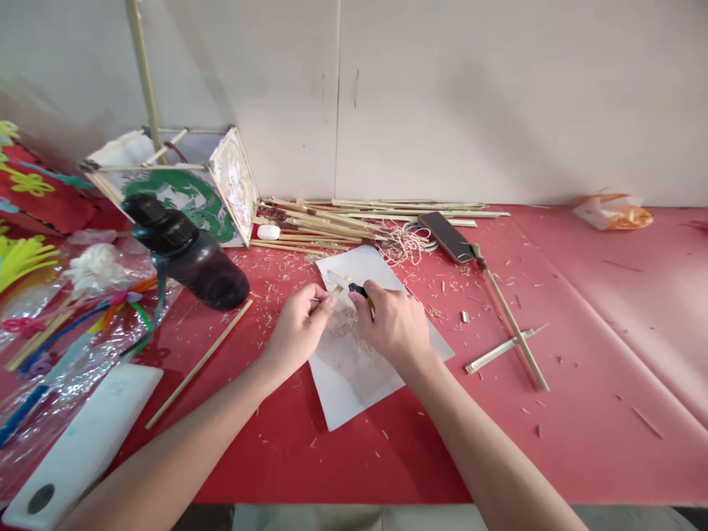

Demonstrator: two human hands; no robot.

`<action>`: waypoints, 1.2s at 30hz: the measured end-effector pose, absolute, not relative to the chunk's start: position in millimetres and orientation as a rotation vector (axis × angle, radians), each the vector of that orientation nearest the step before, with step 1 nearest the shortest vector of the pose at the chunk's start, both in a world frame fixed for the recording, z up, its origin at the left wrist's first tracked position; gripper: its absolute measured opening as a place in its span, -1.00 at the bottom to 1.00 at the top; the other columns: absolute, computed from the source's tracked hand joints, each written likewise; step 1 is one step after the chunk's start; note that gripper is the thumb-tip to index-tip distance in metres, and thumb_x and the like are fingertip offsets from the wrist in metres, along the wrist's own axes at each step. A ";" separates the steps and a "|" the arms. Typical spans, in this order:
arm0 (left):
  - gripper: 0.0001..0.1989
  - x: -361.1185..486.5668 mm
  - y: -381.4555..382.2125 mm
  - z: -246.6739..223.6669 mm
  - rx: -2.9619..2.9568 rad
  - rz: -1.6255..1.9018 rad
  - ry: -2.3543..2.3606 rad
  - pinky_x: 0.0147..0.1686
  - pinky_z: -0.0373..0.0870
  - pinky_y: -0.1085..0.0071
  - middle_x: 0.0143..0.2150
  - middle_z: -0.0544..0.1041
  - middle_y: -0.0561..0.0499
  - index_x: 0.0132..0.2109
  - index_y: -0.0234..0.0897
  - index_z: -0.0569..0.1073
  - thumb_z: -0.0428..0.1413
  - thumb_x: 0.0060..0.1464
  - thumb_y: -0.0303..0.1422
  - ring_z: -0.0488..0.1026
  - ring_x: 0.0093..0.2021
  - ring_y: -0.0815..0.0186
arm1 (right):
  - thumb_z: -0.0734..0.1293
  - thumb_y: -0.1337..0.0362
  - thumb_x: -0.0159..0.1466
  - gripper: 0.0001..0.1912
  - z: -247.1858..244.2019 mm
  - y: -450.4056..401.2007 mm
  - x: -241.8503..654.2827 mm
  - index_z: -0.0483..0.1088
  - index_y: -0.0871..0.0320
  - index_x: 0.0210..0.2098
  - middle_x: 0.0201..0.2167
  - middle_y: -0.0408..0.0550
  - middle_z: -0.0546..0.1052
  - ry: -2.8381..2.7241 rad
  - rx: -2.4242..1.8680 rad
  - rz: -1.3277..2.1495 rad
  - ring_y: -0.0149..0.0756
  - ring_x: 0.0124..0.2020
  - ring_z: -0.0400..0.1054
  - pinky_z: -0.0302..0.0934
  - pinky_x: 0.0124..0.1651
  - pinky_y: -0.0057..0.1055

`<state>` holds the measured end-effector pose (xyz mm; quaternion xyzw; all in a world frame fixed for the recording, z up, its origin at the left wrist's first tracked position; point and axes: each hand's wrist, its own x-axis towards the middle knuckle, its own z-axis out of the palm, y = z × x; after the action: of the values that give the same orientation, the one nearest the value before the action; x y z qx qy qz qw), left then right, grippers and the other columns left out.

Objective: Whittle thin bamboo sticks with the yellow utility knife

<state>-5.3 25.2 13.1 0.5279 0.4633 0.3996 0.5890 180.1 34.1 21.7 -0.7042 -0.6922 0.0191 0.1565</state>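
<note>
Bamboo strip (338,291), probably, in pinched left grip (299,322); right grip (396,318) around knife (357,288).

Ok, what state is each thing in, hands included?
Left hand: closed on bamboo piece
Right hand: gripping knife
Knife: blade exposed
Paper: littered with shavings
Bottle: capped
Phone: lying down, upper face dark
Strips: loosely piled
Paper-sided frame: assembled
Orange bag: crumpled

One left hand (296,328), one right hand (397,324), one knife (357,288), one bamboo strip (336,292), one paper sheet (354,380), one bottle (204,269), one phone (447,237), one lantern (204,199), one white board (94,435), two crossed sticks (514,324) — and heaped sticks (326,226) overlapping too much to count.
</note>
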 end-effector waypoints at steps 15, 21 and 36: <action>-0.72 -7.7 30.1 11.8 0.730 0.891 0.798 -0.68 -0.09 0.60 -0.59 0.21 0.22 -0.32 -0.27 0.32 0.21 0.17 -0.20 -0.09 -0.66 0.59 | 0.09 -0.02 0.43 -0.60 13.1 21.7 191.4 0.12 0.07 -0.45 -0.65 -0.20 0.21 -2.042 -1.550 0.411 -0.36 -0.63 0.06 -0.18 -0.47 -0.41; -0.68 -4.5 25.1 10.7 0.865 0.892 0.798 -0.63 0.01 0.60 -0.55 0.29 0.19 -0.36 -0.26 0.27 0.21 0.18 -0.19 0.06 -0.63 0.58 | 0.10 -0.05 0.42 -0.58 15.3 16.8 188.2 0.13 0.08 -0.45 -0.62 -0.17 0.27 -2.151 -1.472 0.453 -0.37 -0.61 0.11 -0.15 -0.44 -0.42; -0.72 -6.8 21.0 13.0 1.134 0.933 0.796 -0.58 0.00 0.52 -0.60 0.26 0.17 -0.31 -0.24 0.35 0.17 0.21 -0.14 0.10 -0.61 0.50 | 0.13 0.04 0.41 -0.65 13.1 13.8 191.5 0.08 0.08 -0.44 -0.57 -0.19 0.26 -2.115 -1.295 0.403 -0.42 -0.61 0.03 -0.15 -0.45 -0.43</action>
<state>-6.8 21.0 13.0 0.5033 0.3533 0.4143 0.6710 191.5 13.8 13.1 -0.4901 -0.8005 0.1525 0.3095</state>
